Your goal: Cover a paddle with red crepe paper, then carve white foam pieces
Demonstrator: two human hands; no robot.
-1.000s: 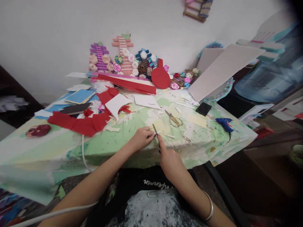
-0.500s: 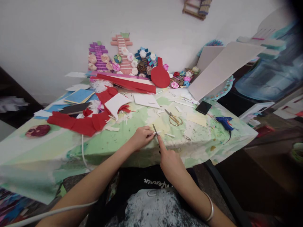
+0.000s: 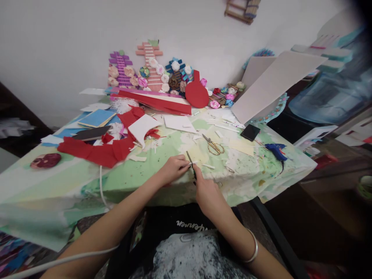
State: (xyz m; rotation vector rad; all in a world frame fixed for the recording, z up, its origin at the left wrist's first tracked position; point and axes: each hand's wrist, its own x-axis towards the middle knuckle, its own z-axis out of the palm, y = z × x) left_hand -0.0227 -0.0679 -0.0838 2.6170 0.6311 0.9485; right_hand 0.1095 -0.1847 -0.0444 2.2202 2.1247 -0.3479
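My left hand (image 3: 176, 169) is closed at the near edge of the table, pinching a small white strip (image 3: 194, 163) between the fingertips. In my right hand (image 3: 209, 195) is a craft knife (image 3: 189, 157), its narrow dark blade pointing away from me and crossing the white strip. The index finger lies along the knife, while most of the handle is hidden in the hand. Just right of the blade another short white piece (image 3: 208, 166) lies on the cloth. Gold-handled scissors (image 3: 213, 146) rest beyond my right hand.
The patterned green tablecloth (image 3: 157, 170) bears red crepe paper (image 3: 95, 151), a white foam board piece (image 3: 180, 124) and scraps. To the right are a black phone (image 3: 250, 132) and a blue glue gun (image 3: 276, 151). A red paddle shape (image 3: 197, 93) and flower crafts stand against the wall.
The knife blade has tilted slightly and shifted a little left across the white strip. My right hand has turned slightly with it; the left hand stays nearly in place.
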